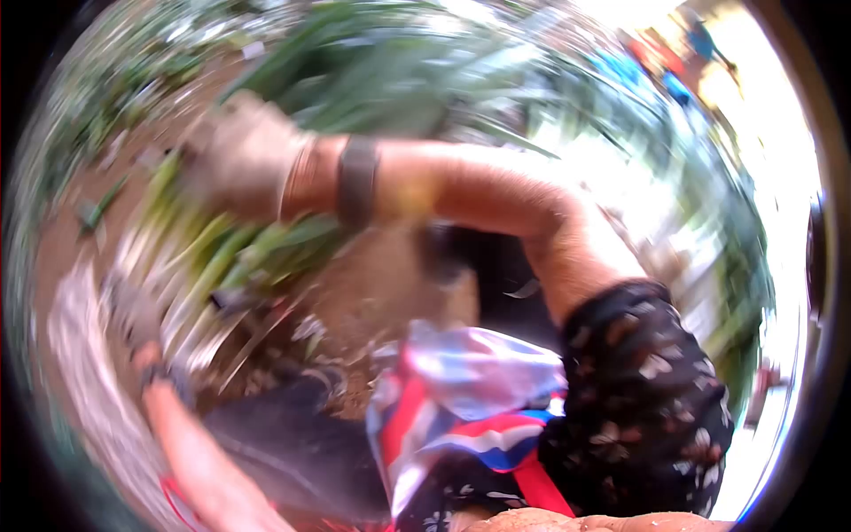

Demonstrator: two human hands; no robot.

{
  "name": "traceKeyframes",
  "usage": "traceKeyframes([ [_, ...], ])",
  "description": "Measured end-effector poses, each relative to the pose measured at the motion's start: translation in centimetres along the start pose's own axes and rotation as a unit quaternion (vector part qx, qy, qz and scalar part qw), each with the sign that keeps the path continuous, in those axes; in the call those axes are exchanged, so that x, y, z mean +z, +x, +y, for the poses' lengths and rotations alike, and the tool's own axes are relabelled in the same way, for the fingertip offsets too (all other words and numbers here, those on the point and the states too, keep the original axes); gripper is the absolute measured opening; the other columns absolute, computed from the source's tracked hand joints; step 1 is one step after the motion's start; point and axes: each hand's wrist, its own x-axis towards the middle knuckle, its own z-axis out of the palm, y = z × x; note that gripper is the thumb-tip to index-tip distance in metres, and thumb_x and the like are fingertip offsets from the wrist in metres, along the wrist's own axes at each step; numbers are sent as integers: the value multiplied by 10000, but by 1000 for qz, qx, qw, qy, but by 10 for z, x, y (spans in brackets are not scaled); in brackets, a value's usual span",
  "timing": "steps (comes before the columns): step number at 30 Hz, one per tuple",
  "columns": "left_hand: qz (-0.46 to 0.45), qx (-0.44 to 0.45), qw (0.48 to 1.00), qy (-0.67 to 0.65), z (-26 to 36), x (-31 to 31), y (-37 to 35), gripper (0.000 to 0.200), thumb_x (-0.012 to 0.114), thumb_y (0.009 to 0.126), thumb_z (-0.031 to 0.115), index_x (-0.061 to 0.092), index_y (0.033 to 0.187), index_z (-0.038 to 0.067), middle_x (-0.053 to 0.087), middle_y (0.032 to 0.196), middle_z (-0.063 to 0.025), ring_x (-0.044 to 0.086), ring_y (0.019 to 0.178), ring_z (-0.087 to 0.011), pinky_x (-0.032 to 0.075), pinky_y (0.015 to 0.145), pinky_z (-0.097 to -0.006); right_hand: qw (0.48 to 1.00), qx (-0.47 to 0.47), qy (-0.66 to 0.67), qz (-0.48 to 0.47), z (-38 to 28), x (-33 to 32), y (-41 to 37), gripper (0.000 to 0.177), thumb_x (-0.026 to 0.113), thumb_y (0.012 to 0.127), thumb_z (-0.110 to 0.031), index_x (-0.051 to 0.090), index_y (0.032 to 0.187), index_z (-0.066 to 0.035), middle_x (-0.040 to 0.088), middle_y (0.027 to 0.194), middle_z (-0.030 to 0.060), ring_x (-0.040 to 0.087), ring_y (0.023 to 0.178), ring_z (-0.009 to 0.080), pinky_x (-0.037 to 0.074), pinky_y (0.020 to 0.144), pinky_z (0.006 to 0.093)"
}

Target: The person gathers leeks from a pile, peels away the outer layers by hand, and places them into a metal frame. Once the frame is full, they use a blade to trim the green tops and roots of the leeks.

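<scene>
Pale stalks of long green-leaved vegetables, like leeks or spring onions [191, 275], lie on brown soil at the left. My right hand [239, 160], in a light glove and smeared by motion, is over the upper part of these stalks, beside a mass of green leaves [381, 66]. Its fingers are too blurred to read. At the lower left, my left hand [133, 310], gloved too, is against the white lower ends of the stalks. Its fingers are blurred, and whether they grip any stalks is unclear. A pale fibrous bundle [93, 355] lies just left of it.
More green leaves [115, 106] spread along the upper left and the right side. A striped red, white and blue cloth or bag [470, 390] is at my lap. My dark-clad leg [292, 443] is at the bottom. Blurred coloured shapes [665, 66] show at the upper right.
</scene>
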Motion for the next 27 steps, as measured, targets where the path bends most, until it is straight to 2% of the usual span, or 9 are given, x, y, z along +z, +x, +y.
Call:
traceKeyframes([
  [1,12,8,1000,-1,-7,2,-5,436,537,920,207,561,1277,-41,586,1268,-270,529,1222,-376,353,1090,-454,998,26,0,62,-19,-41,-31,135,659,728,-234,669,806,-124,611,780,55,599,754,230,468,645,388],
  [4,31,13,999,5,-27,1,-25,433,534,931,214,563,1280,-40,595,1262,-259,532,1225,-367,346,1108,-435,992,101,-31,64,-26,-141,-156,205,648,720,-243,626,843,-81,554,812,50,589,791,241,476,682,405],
  [6,53,24,998,21,-41,-8,-50,431,532,938,218,563,1282,-40,602,1258,-251,535,1226,-361,341,1119,-422,959,253,8,-125,-21,-212,-269,454,585,852,-264,598,1284,-124,536,1330,122,531,1195,333,445,988,492],
  [9,160,65,984,45,-43,-23,-80,428,529,950,225,565,1284,-40,611,1252,-240,538,1228,-352,334,1137,-403,771,593,-154,-176,-58,-283,-408,293,680,824,-157,664,1088,-32,661,1104,190,632,1014,295,531,902,404],
  [11,72,26,997,12,-30,-63,-90,420,537,945,228,577,1268,-39,617,1242,-235,544,1218,-348,344,1128,-400,629,742,-147,-178,-85,-312,-501,234,686,835,-127,657,1043,-24,651,994,136,641,924,260,554,832,356],
  [12,27,2,1000,-4,-15,-91,-91,417,541,943,229,583,1260,-38,620,1237,-232,548,1213,-345,349,1123,-399,586,773,-172,-169,-98,-322,-544,197,695,840,-133,654,1002,-29,638,934,115,640,889,241,556,811,345],
  [19,-162,-1,986,-45,120,-245,-111,392,570,928,239,627,1204,-34,641,1203,-214,569,1176,-330,386,1090,-388,600,781,-169,-37,-57,-368,-610,348,652,873,-166,572,1123,62,621,1097,231,626,899,277,564,780,354],
  [25,-74,92,971,-210,215,-304,-151,364,593,911,316,688,1091,14,675,1148,-143,584,1126,-327,422,1021,-414,541,780,-316,-8,67,-324,-659,400,608,830,-106,479,1152,93,550,1173,269,611,992,332,551,849,409],
  [27,-52,124,969,-207,235,-317,-164,330,621,885,284,688,1076,24,672,1106,-150,601,1067,-339,447,965,-427,437,852,-289,-3,95,-318,-672,440,601,822,-123,438,1183,69,529,1208,248,592,1066,326,531,876,429],
])
